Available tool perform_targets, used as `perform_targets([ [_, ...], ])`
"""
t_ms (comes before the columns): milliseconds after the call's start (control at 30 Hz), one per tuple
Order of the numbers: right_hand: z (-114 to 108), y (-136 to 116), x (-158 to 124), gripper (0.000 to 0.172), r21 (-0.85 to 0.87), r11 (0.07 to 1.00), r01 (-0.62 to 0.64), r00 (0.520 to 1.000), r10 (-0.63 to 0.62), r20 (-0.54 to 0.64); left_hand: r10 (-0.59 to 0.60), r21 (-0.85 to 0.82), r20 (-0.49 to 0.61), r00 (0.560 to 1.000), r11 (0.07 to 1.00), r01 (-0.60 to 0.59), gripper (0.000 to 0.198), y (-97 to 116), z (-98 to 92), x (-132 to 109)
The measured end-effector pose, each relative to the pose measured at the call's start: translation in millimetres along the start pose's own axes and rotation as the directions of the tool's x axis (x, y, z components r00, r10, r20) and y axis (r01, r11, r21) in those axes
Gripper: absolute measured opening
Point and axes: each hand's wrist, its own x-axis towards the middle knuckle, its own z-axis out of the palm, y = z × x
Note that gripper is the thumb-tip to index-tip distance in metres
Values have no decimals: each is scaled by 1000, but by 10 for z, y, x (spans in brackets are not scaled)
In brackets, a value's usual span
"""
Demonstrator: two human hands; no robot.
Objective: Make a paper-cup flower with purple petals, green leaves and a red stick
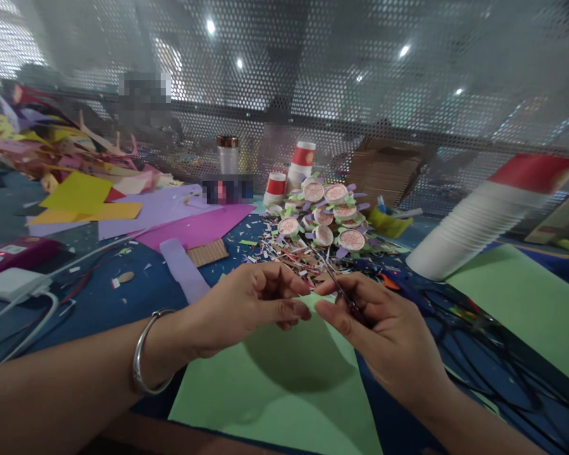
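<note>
My left hand [251, 303], with a silver bangle [145, 354] on the wrist, has its fingers curled and pinched together over a light green paper sheet [284, 385]. What it pinches is too small to make out. My right hand [384, 328] is closed around a thin pair of scissors [339, 287], whose blades point up and away toward a heap of paper scraps. The fingertips of both hands nearly meet above the green sheet.
A pile of paper flowers with round printed centres [322, 218] sits behind the hands on cut scraps. A toppled stack of white and red paper cups [483, 218] lies right. Purple, pink and yellow sheets [171, 215] spread left. A white charger with cables [14, 284] lies far left.
</note>
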Motion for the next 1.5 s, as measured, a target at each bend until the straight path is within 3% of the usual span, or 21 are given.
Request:
perform_targets([
  [167,2,-39,12,23,109,990,-87,996,85,20,-118,-169,-78,990,980,103,25,72,-17,4],
  [300,-4,-24,24,36,95,994,-54,998,51,31,-162,-172,-129,978,975,138,23,108,-36,6],
  [400,-42,-2,32,39,20,999,-44,999,43,23,-101,-110,-137,985,990,86,20,101,-64,16],
  [533,-100,30,21,28,-209,976,57,997,-46,57,47,104,-159,986,994,-31,17,97,-129,38],
  [733,-102,81,-3,25,-426,874,235,971,-196,134,162,413,-116,980,905,-101,16,126,-193,41],
  [1100,-103,131,2,26,-503,807,310,949,-232,213,148,481,-38,988,869,-112,16,171,-229,32],
  [1367,-103,81,-17,16,-484,799,356,931,-256,262,116,518,19,993,848,-109,14,241,-213,1],
  [1500,-91,71,-24,21,-499,780,379,921,-266,285,80,503,49,996,859,-94,13,261,-238,10],
])
